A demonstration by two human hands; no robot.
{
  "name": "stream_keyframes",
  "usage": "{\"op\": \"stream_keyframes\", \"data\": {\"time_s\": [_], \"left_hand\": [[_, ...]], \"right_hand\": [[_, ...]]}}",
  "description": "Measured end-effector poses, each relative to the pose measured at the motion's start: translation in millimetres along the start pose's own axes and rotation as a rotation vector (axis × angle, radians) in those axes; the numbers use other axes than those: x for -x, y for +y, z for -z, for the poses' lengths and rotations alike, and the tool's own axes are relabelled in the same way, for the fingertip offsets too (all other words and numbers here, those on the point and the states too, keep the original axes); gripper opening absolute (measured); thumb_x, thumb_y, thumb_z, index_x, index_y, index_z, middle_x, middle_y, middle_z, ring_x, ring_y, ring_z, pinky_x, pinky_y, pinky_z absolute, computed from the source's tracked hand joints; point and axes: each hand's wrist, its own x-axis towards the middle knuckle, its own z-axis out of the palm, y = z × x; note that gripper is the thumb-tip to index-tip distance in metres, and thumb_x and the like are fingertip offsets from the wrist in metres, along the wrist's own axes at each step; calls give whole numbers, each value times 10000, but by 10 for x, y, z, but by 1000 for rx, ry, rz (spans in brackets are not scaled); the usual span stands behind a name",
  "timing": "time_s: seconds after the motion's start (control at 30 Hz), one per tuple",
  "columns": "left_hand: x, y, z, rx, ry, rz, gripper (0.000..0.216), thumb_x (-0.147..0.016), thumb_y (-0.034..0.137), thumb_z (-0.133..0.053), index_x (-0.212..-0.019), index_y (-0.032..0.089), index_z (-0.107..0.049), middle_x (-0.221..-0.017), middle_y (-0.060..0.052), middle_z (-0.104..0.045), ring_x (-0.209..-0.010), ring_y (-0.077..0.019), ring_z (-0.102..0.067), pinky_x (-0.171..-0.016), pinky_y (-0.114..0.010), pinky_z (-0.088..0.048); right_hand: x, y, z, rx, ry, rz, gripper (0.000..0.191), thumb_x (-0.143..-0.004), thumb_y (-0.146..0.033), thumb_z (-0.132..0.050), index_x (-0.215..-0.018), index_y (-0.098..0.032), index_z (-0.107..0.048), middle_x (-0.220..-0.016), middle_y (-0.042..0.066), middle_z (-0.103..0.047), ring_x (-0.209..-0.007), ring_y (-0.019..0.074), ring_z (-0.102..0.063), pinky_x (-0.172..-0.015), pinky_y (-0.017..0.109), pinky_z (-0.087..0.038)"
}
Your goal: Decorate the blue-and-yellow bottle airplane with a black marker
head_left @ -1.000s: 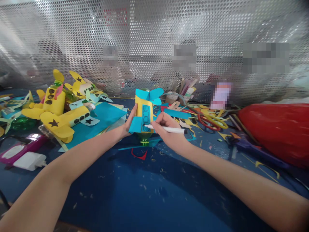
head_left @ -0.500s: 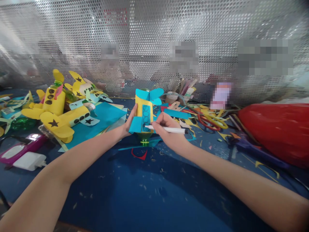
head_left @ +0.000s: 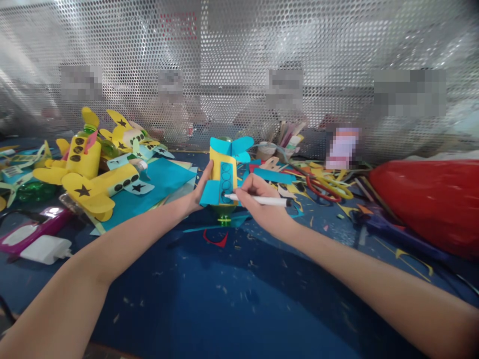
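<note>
A paper-covered bottle plane [head_left: 223,174], yellow with blue wings and a blue strip of drawn circles, stands nose-down on its green cap on the blue table [head_left: 232,299]. My left hand [head_left: 197,194] grips its left side, thumb up along the yellow body. My right hand [head_left: 258,199] is closed on a white marker pen [head_left: 262,200], whose tip touches the lower end of the blue strip.
Several finished yellow bottle planes [head_left: 93,169] with black stars lie at the left on a blue paper sheet [head_left: 164,184]. A white charger [head_left: 47,248] and a pink device [head_left: 33,229] sit at the near left. Red-handled scissors [head_left: 322,188], paper scraps and a red bag [head_left: 430,204] crowd the right. A perforated metal screen [head_left: 239,60] closes the back.
The pen tip has shifted very slightly along the blue strip. Both hands and the plane stay where they were.
</note>
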Motion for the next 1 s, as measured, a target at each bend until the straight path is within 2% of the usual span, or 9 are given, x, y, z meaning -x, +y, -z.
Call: {"op": "stream_keyframes", "data": {"time_s": [0.13,0.27,0.43,0.67,0.83,1.0], "left_hand": [[25,23,-37,-56,40,7,656,-1053,487,-95,-1504,113,-389,-1164,-56,-744,-1223,-213,-627,-988,-267,-496],[59,28,-52,17,-22,-6,658,-1054,505,-137,-1488,91,-409,-1115,-63,-759,-1229,-217,-623,-1009,-267,-479],[65,30,-49,26,2,15,646,-1056,488,-116,-1485,110,-416,-1100,-51,-763,-1209,-202,-638,-1011,-270,-481],[38,11,-18,67,-46,16,649,-1051,499,-127,-1460,104,-439,-1062,-57,-768,-1191,-229,-647,-985,-301,-509],[30,30,-35,33,18,17,647,-1058,469,-87,-1462,103,-437,-1143,-51,-748,-1264,-221,-598,-1029,-310,-481],[36,28,-36,19,29,7,608,-1060,479,-153,-1473,138,-440,-1193,-37,-737,-1291,-213,-576,-1047,-271,-461]], "right_hand": [[-2,-1,-3,-1,25,1,231,-849,-249,-578,-687,-235,-414,-584,-65,-441,-514,86,-358,-504,282,-276],[-9,-3,2,-6,25,-6,225,-845,-237,-585,-696,-235,-417,-588,-62,-445,-519,89,-368,-505,280,-284],[-12,15,6,-13,24,-6,229,-850,-245,-582,-696,-236,-412,-587,-61,-445,-523,93,-376,-504,280,-286],[-5,-2,12,-14,21,4,237,-853,-247,-582,-690,-237,-409,-581,-64,-439,-512,89,-363,-496,280,-276],[-3,2,12,-18,16,-3,230,-852,-249,-584,-696,-236,-415,-580,-64,-443,-508,89,-362,-489,278,-274],[-11,15,12,-18,27,4,244,-850,-252,-586,-688,-239,-404,-572,-63,-438,-505,91,-374,-486,279,-279]]}}
